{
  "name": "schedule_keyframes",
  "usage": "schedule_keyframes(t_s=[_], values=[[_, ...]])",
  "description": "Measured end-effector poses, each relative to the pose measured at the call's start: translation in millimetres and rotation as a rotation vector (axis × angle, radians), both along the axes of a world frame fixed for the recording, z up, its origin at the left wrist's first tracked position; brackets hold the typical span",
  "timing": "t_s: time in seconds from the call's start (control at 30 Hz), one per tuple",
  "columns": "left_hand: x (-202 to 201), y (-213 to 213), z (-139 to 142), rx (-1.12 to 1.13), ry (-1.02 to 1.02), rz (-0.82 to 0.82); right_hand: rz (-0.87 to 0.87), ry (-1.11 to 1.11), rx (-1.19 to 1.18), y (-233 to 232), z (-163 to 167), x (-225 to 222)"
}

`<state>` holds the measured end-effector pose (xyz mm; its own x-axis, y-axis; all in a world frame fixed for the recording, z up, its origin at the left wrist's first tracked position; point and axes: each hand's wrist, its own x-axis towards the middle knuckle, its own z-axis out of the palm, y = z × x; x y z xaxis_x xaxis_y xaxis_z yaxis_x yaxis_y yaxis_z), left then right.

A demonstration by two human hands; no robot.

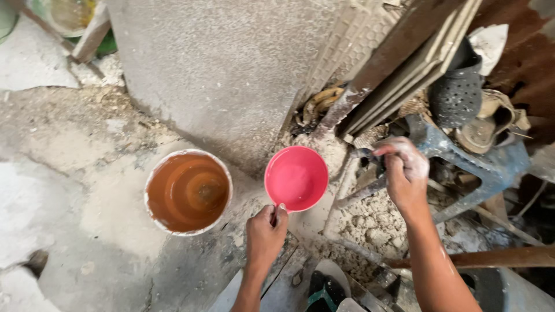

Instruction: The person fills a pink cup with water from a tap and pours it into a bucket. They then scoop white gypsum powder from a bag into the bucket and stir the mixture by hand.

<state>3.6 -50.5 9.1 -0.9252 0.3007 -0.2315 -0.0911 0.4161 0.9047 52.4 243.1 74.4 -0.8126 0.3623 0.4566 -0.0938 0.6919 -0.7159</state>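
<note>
Your left hand [265, 231] pinches the pink scoop [296, 178] by its handle, the bucket [188, 192] at its nine o'clock; your right hand [404, 171] closes around a tool handle [364, 154].

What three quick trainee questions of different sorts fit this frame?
1. True or false: the left hand holds the pink scoop by its handle.
2. What fills the white bucket? A) brownish water B) dry sand C) nails
3. Which hand is whitened with dust and closed on a dark tool?

Key: 1 true; 2 A; 3 the right hand, though the tool is too hidden to name.
</note>
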Motion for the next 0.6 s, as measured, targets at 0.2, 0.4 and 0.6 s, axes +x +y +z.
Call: schedule_keyframes(t_s=[0.2, 0.4, 0.6], values=[[-15.0, -55.3, -2.4, -0.096, 0.176, 0.215, 0.019, 0.499, 0.313, -42.9, -3.2, -3.7], [-22.0, -106.5, -3.9, -0.299, 0.069, 0.376, 0.276, 0.53, 0.157, -107.5, -46.3, -43.4], [-22.1, -133.6, -17.5, -0.402, 0.013, 0.502, 0.299, -0.043, 0.037, -139.1, -79.1, -50.7]])
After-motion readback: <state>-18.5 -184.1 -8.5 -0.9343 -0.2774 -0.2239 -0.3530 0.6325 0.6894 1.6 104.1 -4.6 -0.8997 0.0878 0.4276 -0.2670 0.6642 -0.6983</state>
